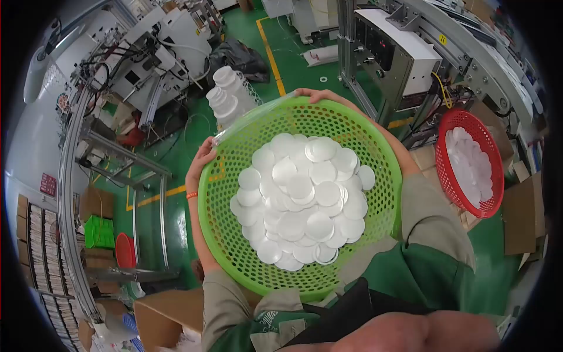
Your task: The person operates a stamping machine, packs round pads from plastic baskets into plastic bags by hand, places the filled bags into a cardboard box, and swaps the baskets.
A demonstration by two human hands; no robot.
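In the centre of the frame, the basket (226, 176) is lime green, patterned with rows of round holes; its discs (302, 199) are silvery white. At right, a red basket (443, 170) shows paler, whitish pieces (469, 164). Yellow stripes (271, 53) cross the green floor (296, 76) at top. Below, beige sleeves (437, 214) adjoin a dark-green garment (404, 270). At lower left, a crate (99, 233) is bright green.

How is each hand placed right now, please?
Left hand: closed, holding the green basket by its left rim.
Right hand: closed, holding the same basket by its far rim.
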